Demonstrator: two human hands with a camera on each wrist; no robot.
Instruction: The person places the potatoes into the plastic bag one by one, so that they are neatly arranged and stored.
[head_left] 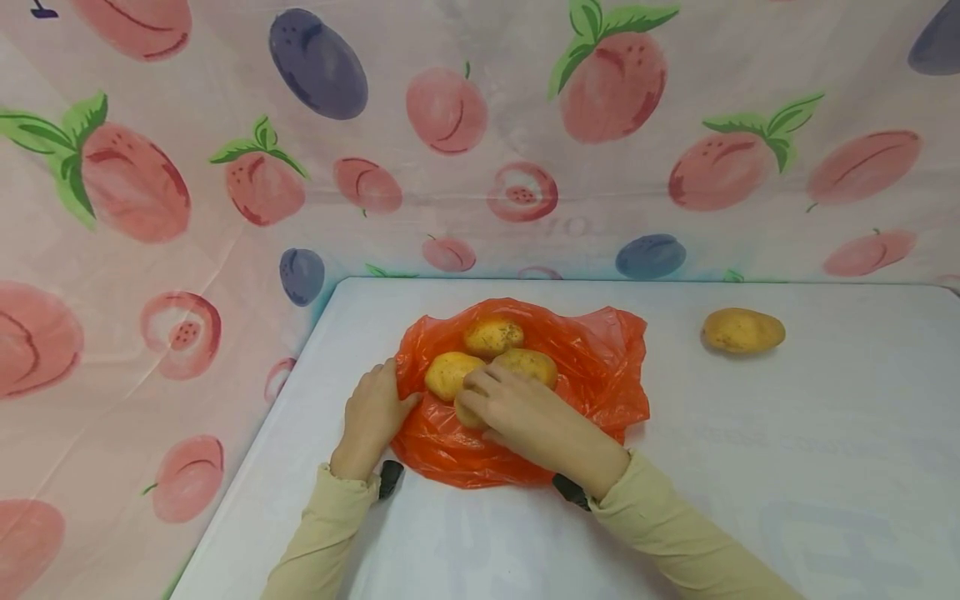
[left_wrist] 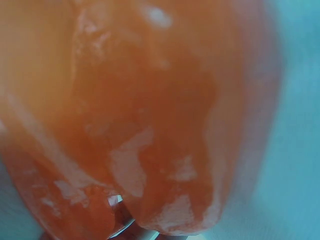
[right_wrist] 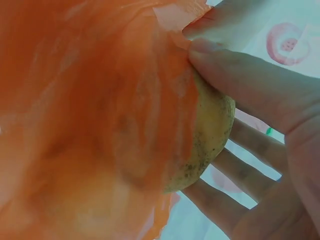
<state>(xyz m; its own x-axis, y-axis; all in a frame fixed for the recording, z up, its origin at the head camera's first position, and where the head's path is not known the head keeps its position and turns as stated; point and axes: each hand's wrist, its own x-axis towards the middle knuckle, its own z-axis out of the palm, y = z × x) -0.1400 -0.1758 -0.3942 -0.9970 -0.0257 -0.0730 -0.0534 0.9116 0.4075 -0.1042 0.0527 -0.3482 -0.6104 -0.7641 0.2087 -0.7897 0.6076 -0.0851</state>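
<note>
A red-orange plastic bag (head_left: 607, 367) lies spread on the white table, its mouth facing up. Several yellow potatoes (head_left: 491, 337) sit in it. My right hand (head_left: 536, 421) reaches over the bag and grips one potato (right_wrist: 215, 120) between thumb and fingers, partly behind the orange film in the right wrist view. At the bag's left edge, my left hand (head_left: 372, 417) holds the rim, thumb on the inner side and fingers outside. The left wrist view is filled by blurred orange plastic, with that hand's fingers mostly hidden.
A single potato (head_left: 742, 331) lies apart on the white table (head_left: 750, 483), right of the bag near the back edge. Behind and to the left hangs a fruit-patterned cloth (head_left: 525, 100). Dark camera straps sit at both wrists.
</note>
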